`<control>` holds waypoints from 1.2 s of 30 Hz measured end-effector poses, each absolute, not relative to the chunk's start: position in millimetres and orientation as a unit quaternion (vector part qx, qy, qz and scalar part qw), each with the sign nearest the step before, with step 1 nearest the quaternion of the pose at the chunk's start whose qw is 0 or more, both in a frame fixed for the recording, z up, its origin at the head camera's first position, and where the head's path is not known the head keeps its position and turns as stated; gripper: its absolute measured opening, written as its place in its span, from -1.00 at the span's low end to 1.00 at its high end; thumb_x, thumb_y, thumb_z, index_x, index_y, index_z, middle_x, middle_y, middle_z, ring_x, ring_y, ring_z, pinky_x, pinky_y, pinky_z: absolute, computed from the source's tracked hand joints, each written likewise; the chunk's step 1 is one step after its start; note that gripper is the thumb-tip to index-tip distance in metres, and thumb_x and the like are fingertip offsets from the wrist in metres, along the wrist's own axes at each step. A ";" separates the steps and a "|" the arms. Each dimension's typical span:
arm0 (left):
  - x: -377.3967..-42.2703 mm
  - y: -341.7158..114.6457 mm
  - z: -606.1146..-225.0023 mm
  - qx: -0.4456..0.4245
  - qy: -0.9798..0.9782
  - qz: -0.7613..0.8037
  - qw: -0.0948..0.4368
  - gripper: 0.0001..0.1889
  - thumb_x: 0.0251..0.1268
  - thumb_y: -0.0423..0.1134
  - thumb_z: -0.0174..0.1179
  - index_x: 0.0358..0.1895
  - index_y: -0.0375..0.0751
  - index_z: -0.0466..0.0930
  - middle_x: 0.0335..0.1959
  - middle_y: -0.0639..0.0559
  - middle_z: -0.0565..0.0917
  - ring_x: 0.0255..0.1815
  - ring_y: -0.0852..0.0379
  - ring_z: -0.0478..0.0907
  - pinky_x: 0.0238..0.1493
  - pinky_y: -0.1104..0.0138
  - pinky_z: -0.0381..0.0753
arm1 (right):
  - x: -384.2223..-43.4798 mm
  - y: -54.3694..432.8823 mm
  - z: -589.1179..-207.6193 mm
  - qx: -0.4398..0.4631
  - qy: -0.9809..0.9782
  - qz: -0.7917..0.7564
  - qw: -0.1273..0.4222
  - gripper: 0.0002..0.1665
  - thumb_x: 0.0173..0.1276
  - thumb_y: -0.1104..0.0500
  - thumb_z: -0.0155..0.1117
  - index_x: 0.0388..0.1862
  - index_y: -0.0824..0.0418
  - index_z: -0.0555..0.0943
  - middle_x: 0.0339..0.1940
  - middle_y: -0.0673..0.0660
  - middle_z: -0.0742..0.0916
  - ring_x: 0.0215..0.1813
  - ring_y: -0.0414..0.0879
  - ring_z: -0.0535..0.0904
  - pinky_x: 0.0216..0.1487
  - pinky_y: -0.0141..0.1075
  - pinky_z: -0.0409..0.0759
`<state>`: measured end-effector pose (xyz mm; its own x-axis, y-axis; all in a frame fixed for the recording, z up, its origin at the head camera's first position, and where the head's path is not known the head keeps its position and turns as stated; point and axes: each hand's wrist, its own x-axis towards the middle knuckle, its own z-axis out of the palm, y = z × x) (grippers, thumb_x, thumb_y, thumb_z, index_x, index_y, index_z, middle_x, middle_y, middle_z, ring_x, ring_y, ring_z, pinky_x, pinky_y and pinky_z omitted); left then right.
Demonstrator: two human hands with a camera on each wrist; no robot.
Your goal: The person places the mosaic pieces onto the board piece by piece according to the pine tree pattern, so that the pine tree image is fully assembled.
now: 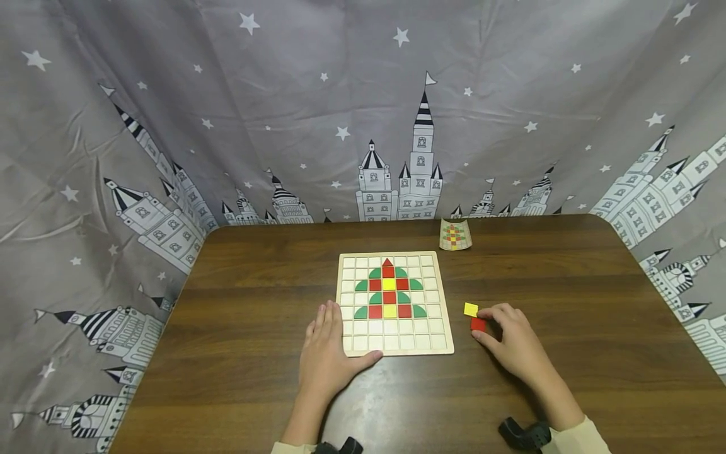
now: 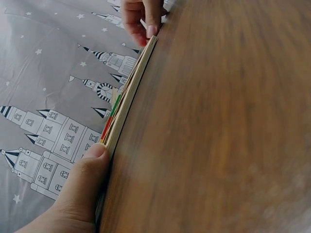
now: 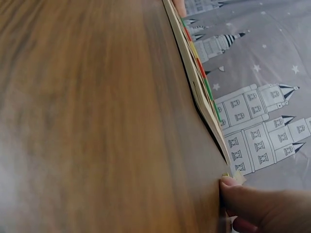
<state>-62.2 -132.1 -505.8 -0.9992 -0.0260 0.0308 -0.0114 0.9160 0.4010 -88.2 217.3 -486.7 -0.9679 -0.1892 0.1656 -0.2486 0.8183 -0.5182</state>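
Observation:
A square pale wooden grid board lies on the table, with red, yellow and green tiles set in a tree-like pattern in its cells. At the board's near left corner is my left hand, its straight fingers along the left edge and its thumb on the near edge. Right of the board, my right hand has its index finger and thumb at opposite sides of a red square tile, pinching it. A yellow square tile lies right beside the red one, near the index fingertip.
Behind the board, a small curved card printed with a similar tree pattern stands near the far edge of the brown wooden table. A grey curtain with castles and stars hangs behind. Black devices sit on both wrists.

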 end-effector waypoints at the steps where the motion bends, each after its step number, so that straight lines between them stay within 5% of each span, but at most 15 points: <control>1: -62.1 -132.0 -505.9 0.009 -0.978 -0.205 0.019 0.43 -0.24 0.75 0.05 0.60 -0.24 -0.07 0.64 -0.11 0.01 0.66 -0.04 -0.09 0.59 -0.01 0.06 | -88.0 218.0 -486.6 0.116 -0.952 0.278 0.053 -0.63 0.21 0.10 0.49 -0.04 0.20 0.68 -0.05 0.13 0.68 0.04 0.09 0.52 0.04 0.01 0.49; 13: -62.1 -131.9 -505.3 0.010 -0.979 -0.205 0.016 0.43 -0.24 0.74 0.06 0.59 -0.26 -0.07 0.64 -0.12 0.01 0.66 -0.04 -0.09 0.59 0.00 0.06 | -95.0 210.2 -478.4 0.124 -0.952 0.279 0.028 -0.75 0.21 0.17 0.49 -0.18 0.09 0.61 -0.40 -0.07 0.64 -0.40 -0.21 0.43 -0.37 -0.39 0.42; 20: -61.9 -131.6 -504.6 0.010 -0.978 -0.210 0.016 0.42 -0.24 0.73 0.08 0.59 -0.26 -0.06 0.63 -0.12 0.02 0.66 -0.05 -0.08 0.59 -0.01 0.06 | -102.0 186.0 -471.2 0.119 -0.939 0.319 0.049 -0.76 0.19 0.18 0.50 -0.17 0.09 0.66 -0.45 -0.07 0.61 -0.46 -0.22 0.39 -0.46 -0.42 0.37; 30: -62.0 -131.6 -503.0 0.011 -0.979 -0.205 0.012 0.42 -0.22 0.73 0.08 0.59 -0.26 -0.07 0.63 -0.13 0.01 0.66 -0.05 -0.09 0.59 0.00 0.07 | -109.9 116.0 -468.2 0.145 -0.910 0.390 0.006 -0.74 0.17 0.11 0.53 -0.16 0.03 0.71 -0.48 -0.12 0.61 -0.48 -0.21 0.36 -0.49 -0.42 0.34; 36: -61.5 -131.4 -502.3 0.007 -0.980 -0.197 0.016 0.40 -0.20 0.72 0.07 0.59 -0.28 -0.05 0.62 -0.14 0.03 0.66 -0.06 -0.07 0.58 -0.01 0.09 | -109.2 83.8 -474.0 0.180 -0.914 0.364 0.000 -0.81 0.20 0.08 0.51 -0.21 -0.04 0.71 -0.34 -0.18 0.70 -0.33 -0.24 0.45 -0.25 -0.33 0.51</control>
<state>-61.5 -131.4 -502.3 -0.9994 -0.0194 0.0281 -0.0071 0.9225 0.3859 -109.2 83.8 -474.0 -0.9351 -0.3294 0.1310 -0.3292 0.6696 -0.6658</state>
